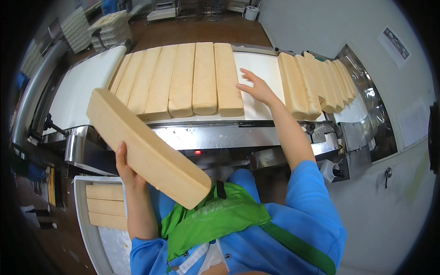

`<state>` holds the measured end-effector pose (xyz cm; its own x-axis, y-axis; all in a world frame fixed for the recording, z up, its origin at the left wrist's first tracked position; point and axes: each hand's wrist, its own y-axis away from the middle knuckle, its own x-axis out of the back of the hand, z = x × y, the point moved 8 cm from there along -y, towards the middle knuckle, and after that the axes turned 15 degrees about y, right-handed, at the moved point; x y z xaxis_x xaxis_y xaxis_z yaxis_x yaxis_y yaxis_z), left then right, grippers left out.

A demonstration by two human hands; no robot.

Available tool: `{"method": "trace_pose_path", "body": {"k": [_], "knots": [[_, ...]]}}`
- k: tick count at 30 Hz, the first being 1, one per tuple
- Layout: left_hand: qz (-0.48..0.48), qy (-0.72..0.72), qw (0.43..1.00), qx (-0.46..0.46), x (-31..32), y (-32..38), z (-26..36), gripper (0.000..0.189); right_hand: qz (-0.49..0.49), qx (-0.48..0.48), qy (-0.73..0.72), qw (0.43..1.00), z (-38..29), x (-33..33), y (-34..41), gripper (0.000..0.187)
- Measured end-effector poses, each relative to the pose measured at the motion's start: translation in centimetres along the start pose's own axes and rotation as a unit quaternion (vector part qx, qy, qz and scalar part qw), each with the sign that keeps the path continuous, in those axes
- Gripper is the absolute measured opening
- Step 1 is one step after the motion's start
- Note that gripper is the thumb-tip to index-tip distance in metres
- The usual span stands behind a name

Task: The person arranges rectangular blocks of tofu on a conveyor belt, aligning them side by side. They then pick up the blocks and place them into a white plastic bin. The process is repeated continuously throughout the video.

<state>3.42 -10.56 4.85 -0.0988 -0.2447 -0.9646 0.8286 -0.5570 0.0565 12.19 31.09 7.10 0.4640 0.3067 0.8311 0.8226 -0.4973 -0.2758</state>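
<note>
My left hand holds a long pale dough-coloured block, tilted, near my apron; its fingers are partly hidden beneath the block. My right hand is raised with spread fingers over the white conveyor belt, holding nothing, just right of a row of similar blocks. The nearest block of that row lies by its fingertips; whether they touch it I cannot tell. Further right on the belt lies a second group of blocks with rounded edges, packed side by side.
At lower left stands a white crate with several blocks lying in it. A metal conveyor frame runs before me. Stacked trays stand at the upper left, a white bucket at the back. A wall is on the right.
</note>
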Motion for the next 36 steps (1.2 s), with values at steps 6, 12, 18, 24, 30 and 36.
{"method": "trace_pose_path", "body": {"k": [6, 12, 18, 24, 30, 36], "knots": [[0.008, 0.010, 1.000, -0.022, 1.7, 1.4, 2.0, 0.044, 0.051, -0.205, 0.374, 0.903, 10.1, 8.6, 5.9, 0.066], [0.021, 0.006, 1.000, 0.011, 2.7, 2.4, 1.6, 0.043, 0.005, -0.230, 0.330, 0.915, 10.4, 8.7, 6.9, 0.075], [0.013, 0.061, 0.998, -0.021, 4.2, 3.3, 2.0, 0.044, -0.018, -0.260, 0.386, 0.885, 10.1, 6.7, 6.1, 0.080], [0.023, 0.048, 0.998, -0.045, 4.0, 4.3, 2.3, 0.045, 0.059, -0.208, -0.228, 0.949, 8.5, 4.0, 4.9, 0.061], [0.024, 0.017, 0.997, -0.073, 4.1, 4.4, 2.7, 0.057, -0.035, -0.228, -0.466, 0.854, 3.3, -3.5, 1.6, 0.038], [-0.079, 0.007, 0.989, -0.125, 2.4, 9.4, 3.6, 0.066, -0.038, -0.146, -0.280, 0.948, 0.5, -2.3, 2.2, 0.052]]}}
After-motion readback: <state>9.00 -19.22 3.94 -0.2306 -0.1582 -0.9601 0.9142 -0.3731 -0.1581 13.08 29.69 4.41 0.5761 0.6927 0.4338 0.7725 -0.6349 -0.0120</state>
